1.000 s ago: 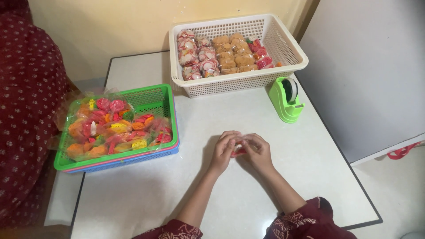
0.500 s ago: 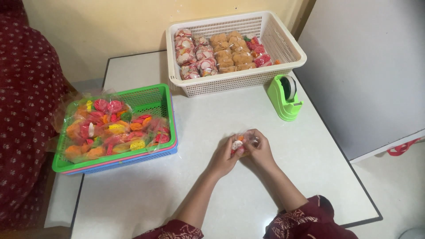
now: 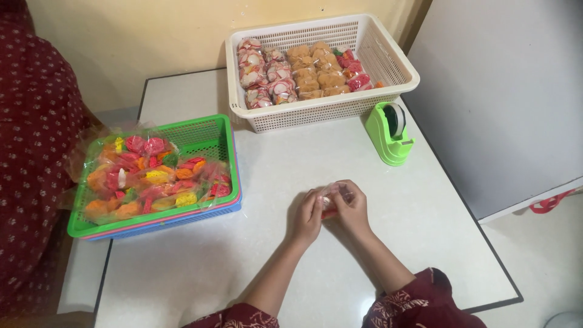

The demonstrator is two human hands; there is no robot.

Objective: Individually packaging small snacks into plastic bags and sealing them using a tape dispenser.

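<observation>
Head view | both hands [image 3: 331, 209] pinch small crinkly clear-plastic packet [image 3: 335, 195] | smooth white table [image 3: 285, 164] | glossy green tape dispenser [image 3: 388, 133]

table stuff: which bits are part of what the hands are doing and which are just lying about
In hand:
left hand
right hand
small clear packet held between both

Lying about:
green tape dispenser
white basket of wrapped snacks
green tray of colourful sweets

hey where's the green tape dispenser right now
In the head view the green tape dispenser stands on the white table, toward the right edge, just in front of the white basket's right corner and beyond the right hand.
</observation>
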